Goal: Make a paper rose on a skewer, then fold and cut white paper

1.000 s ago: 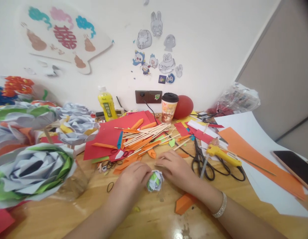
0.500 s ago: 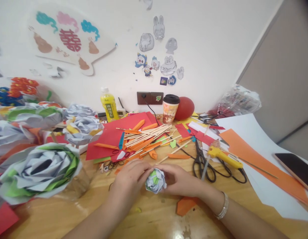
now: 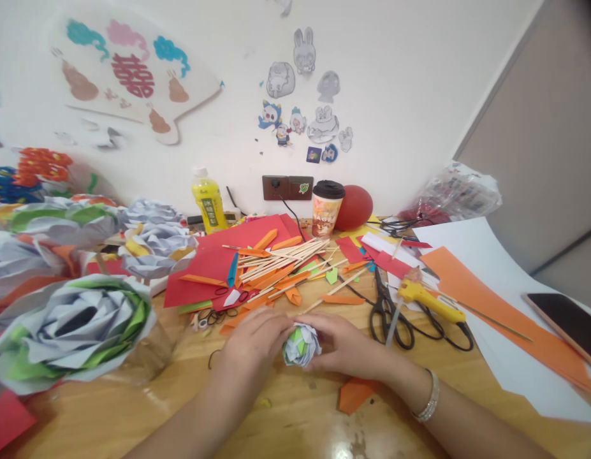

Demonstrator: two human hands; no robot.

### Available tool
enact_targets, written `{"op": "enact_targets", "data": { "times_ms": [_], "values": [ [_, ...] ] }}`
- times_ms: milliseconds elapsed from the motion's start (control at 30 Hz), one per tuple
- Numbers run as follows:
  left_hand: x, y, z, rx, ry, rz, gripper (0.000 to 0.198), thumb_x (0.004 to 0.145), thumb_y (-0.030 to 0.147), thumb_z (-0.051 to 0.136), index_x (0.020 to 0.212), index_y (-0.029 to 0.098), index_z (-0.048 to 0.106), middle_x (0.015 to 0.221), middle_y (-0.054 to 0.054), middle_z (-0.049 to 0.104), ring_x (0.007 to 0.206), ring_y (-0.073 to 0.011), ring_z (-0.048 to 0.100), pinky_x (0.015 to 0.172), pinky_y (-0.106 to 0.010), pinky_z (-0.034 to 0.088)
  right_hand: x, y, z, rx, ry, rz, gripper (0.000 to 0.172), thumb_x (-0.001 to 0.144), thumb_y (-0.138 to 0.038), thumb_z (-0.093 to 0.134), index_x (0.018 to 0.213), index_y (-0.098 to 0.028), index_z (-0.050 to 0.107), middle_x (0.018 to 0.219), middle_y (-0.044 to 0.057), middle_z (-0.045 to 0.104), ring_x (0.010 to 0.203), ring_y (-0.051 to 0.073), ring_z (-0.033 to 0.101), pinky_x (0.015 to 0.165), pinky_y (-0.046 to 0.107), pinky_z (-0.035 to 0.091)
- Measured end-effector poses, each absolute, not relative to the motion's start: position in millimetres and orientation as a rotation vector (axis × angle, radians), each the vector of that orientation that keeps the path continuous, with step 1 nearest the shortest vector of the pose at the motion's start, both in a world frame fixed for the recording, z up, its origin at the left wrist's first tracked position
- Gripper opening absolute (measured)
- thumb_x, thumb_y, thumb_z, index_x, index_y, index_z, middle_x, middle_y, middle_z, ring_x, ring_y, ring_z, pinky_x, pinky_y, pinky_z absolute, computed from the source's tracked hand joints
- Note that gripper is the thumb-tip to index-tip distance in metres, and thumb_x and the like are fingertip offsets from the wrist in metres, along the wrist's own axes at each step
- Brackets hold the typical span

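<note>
A small paper flower [image 3: 301, 347], pale grey-blue with a green piece in its middle, is held low over the wooden table between my two hands. My left hand [image 3: 257, 338] grips it from the left, fingers curved over its upper edge. From the right, my right hand [image 3: 343, 344] closes on the flower with thumb and fingers; a bracelet circles that wrist. The back of the flower is hidden by my fingers. Just beyond my hands lie thin wooden sticks [image 3: 285, 262] mixed with folded orange paper strips. An orange paper piece [image 3: 356, 396] rests below my right forearm.
Large paper flowers [image 3: 85, 328] crowd the left side. To the right are black scissors [image 3: 385, 312], a yellow glue gun [image 3: 431, 301], orange sheets [image 3: 491, 312] and a phone [image 3: 563, 325]. A yellow bottle [image 3: 209, 201], lidded cup [image 3: 326, 210] and red balloon [image 3: 355, 207] stand by the wall.
Both hands still hold the flower. It has turned slightly and shifted a little up and to the right, and the right thumb has moved along its lower edge.
</note>
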State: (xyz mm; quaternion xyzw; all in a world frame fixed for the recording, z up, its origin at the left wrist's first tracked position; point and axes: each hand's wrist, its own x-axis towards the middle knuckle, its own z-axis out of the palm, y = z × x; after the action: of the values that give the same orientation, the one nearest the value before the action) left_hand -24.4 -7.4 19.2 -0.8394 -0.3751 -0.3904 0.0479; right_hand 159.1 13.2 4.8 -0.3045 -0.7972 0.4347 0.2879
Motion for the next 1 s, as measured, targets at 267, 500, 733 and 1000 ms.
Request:
{"op": "enact_targets", "data": {
  "times_ms": [267, 500, 733, 1000],
  "values": [
    [-29, -10, 19, -2.606, -1.053, -1.082, 0.016, 0.084, 0.015, 0.041, 0.092, 0.016, 0.056, 0.086, -0.007, 0.063, 0.080, -0.0165, 0.057, 0.068, -0.028, 0.049, 159, 13, 6, -0.810, -2.242, 1.033, 0.060, 0.063, -0.018, 0.071, 0.118, -0.023, 0.050, 0.109, 0.005, 0.058, 0.099, 0.019, 0.053, 0.085, 0.031, 0.042],
    [-26, -11, 25, -2.565, -0.967, -0.994, 0.022, 0.086, 0.014, 0.036, 0.094, 0.014, 0.056, 0.083, -0.008, 0.063, 0.074, -0.0167, 0.057, 0.064, -0.029, 0.050, 159, 12, 8, -0.825, -2.243, 1.019, 0.059, 0.063, -0.016, 0.070, 0.118, -0.024, 0.050, 0.109, 0.004, 0.058, 0.099, 0.019, 0.053, 0.087, 0.031, 0.041],
    [-23, -11, 30, -2.390, -0.853, -0.799, 0.032, 0.088, 0.013, 0.028, 0.082, 0.013, 0.060, 0.071, -0.008, 0.062, 0.071, -0.0188, 0.054, 0.064, -0.034, 0.048, 159, 11, 11, -0.789, -2.278, 0.999, 0.057, 0.064, -0.018, 0.070, 0.117, -0.021, 0.051, 0.110, 0.005, 0.057, 0.101, 0.019, 0.052, 0.088, 0.030, 0.041],
    [-22, -12, 34, -2.341, -0.837, -0.729, 0.035, 0.087, 0.010, 0.027, 0.085, 0.013, 0.061, 0.077, -0.008, 0.065, 0.073, -0.0196, 0.054, 0.074, -0.040, 0.043, 157, 8, 14, -0.756, -2.294, 1.037, 0.046, 0.067, -0.020, 0.068, 0.110, -0.021, 0.053, 0.101, 0.004, 0.058, 0.094, 0.017, 0.054, 0.083, 0.028, 0.043]
  ]
}}
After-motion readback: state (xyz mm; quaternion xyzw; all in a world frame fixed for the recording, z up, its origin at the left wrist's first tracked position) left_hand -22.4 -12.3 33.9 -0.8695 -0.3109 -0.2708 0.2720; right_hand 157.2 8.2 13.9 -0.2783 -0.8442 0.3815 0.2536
